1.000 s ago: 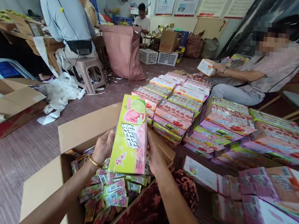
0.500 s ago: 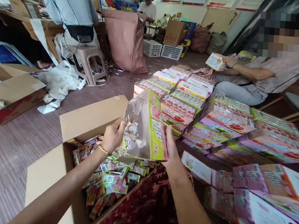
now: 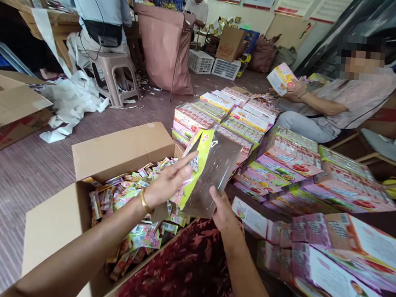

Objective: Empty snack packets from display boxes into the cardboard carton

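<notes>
My two hands hold a green and pink candy display box with a clear plastic window, tilted over an open cardboard carton. My left hand, with a gold bracelet, presses flat against the box's green side, fingers stretched out. My right hand grips the box's lower edge from below. The carton is full of loose candy packets in pink, green and yellow wrappers. My lap, in dark red patterned cloth, lies just below the carton's edge.
Rows of filled candy boxes cover the floor ahead and to the right. A seated person at the right holds another box. A second person sits on a plastic stool at the back left. A pink sack and an open carton stand nearby.
The box has been turned from its printed front to its clear window side and tipped to the right. My left hand shifted onto its green side; the view dropped slightly.
</notes>
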The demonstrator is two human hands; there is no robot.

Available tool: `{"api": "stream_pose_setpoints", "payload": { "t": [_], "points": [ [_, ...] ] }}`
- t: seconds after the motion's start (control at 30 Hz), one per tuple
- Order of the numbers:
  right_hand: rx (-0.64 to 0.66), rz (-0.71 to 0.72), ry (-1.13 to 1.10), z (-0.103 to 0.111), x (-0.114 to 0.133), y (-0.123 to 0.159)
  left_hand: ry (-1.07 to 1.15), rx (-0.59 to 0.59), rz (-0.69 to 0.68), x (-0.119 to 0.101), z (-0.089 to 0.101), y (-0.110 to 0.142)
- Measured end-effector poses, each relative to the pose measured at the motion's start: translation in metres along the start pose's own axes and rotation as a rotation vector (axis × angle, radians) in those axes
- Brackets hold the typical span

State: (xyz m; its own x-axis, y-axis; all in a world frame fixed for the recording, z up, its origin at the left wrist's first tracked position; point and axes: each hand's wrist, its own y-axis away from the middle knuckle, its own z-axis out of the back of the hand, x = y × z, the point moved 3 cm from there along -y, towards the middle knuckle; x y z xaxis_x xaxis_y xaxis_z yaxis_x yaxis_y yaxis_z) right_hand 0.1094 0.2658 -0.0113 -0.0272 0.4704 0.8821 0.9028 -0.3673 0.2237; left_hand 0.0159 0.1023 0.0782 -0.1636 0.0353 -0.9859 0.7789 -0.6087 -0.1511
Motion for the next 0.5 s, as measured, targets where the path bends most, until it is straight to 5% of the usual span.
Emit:
{"api": "stream_pose_setpoints", "payload": {
  "t": [0.1,0.27,0.37,0.5],
  "points": [
    [-0.061,0.063,-0.112,0.008,0.002,0.001,0.159,-0.017,0.007,-0.020,0.013,0.005],
    [-0.025,0.025,-0.288,0.017,0.002,0.005,0.110,-0.180,-0.111,-0.039,0.027,0.024],
    [-0.013,-0.055,-0.383,0.019,0.005,0.010,0.028,-0.051,-0.135,-0.052,0.008,0.028],
    [0.010,0.034,-0.387,0.033,0.020,0.032,-0.098,0.182,-0.132,-0.067,-0.038,0.029]
  ]
}}
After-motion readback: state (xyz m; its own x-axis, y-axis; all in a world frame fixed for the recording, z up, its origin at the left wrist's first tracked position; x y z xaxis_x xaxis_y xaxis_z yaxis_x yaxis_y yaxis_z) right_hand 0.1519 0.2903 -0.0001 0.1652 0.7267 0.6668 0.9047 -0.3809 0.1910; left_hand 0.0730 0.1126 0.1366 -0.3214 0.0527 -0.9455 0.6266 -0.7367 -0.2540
